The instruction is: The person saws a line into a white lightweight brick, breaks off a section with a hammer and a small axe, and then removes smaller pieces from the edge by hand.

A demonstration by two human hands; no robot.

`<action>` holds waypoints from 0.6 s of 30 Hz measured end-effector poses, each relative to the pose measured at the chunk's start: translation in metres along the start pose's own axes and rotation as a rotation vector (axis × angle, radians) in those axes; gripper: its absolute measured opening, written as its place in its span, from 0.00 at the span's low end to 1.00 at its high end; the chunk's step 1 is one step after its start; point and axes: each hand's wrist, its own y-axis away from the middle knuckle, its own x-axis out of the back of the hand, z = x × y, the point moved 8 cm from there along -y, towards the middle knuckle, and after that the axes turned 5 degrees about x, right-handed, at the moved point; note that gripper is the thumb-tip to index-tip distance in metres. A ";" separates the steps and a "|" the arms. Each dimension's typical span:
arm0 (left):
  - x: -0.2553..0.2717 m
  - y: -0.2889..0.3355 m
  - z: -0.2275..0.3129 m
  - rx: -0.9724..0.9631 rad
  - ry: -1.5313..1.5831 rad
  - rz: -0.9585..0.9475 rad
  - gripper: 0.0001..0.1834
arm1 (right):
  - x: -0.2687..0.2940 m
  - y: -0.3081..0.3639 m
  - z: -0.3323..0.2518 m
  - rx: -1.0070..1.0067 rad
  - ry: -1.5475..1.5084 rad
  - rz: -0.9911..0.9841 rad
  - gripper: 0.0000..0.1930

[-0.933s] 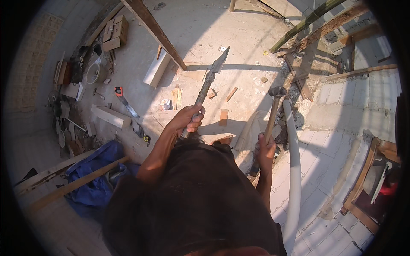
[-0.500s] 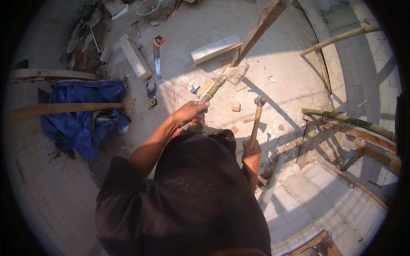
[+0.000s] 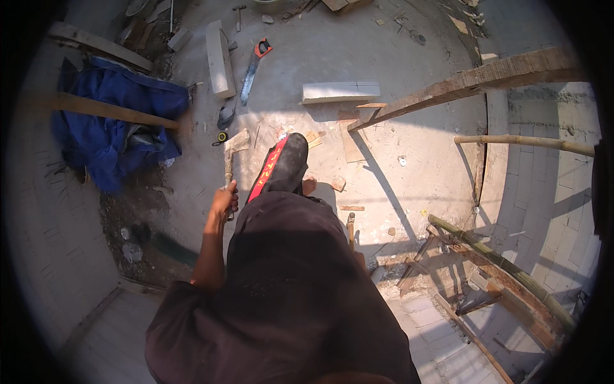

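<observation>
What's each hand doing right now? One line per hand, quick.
Left hand: closed around the handle of a trowel, blade pointing away.
Right hand: hidden behind the body; only a wooden hammer handle shows there, so its state cannot be told.

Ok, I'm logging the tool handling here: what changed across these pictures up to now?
The left hand has lowered its long-handled tool from raised ahead to pointing at the floor, grip unchanged. The hammer has dropped beside the body; the right hand is now hidden. A leg has stepped forward. The blue sheet, saw and pale blocks lie as before.
</observation>
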 end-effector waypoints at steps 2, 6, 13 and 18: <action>0.001 -0.009 -0.001 0.005 0.053 0.030 0.21 | 0.009 -0.009 -0.020 -0.031 -0.030 -0.055 0.25; 0.001 -0.037 0.023 0.035 0.157 0.080 0.20 | 0.024 -0.030 -0.080 -0.086 -0.078 -0.121 0.21; -0.002 -0.098 0.143 0.065 0.105 0.113 0.22 | 0.031 -0.088 -0.182 -0.306 -0.305 -0.111 0.17; 0.013 -0.146 0.264 0.061 -0.121 0.131 0.22 | -0.002 -0.111 -0.269 -0.486 -0.530 -0.080 0.18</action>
